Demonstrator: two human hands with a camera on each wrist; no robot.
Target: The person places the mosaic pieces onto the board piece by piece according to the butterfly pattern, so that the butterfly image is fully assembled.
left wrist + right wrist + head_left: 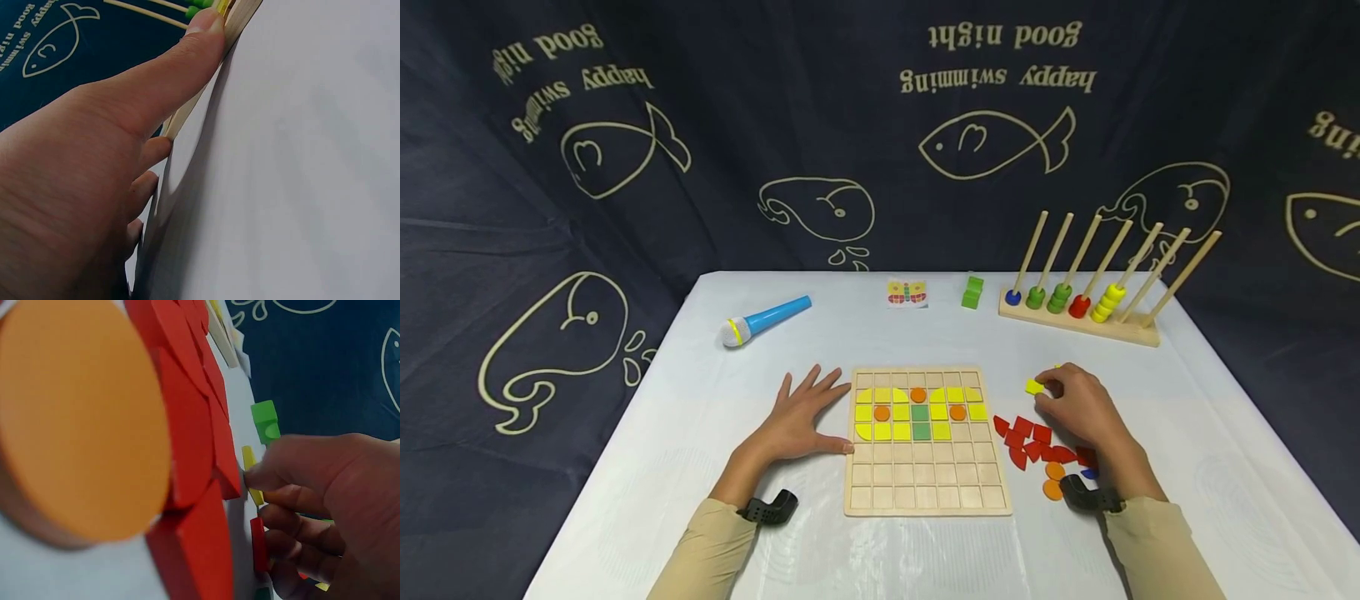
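My left hand (797, 422) lies spread on the white table, its thumb and a fingertip touching the left edge of a wooden grid board (925, 497). Yellow tiles (883, 431), orange discs (957, 412) and green squares (921, 431) form a pattern in the board's upper rows. In the left wrist view the thumb (181, 69) lies against the board's edge. To the right of the board, my right hand (1082, 404) has curled fingers and pinches a small yellow tile (1033, 387) at the thumb and forefinger. The right wrist view shows that yellow tile (248, 456) partly behind the thumb.
Red tiles (1019, 437), loose orange discs (1053, 489) and a blue piece (1089, 473) lie right of the board. Farther back are a toy microphone (775, 315), a butterfly card (907, 293), a green block (972, 292) and a bead rack (1078, 327) with upright pegs.
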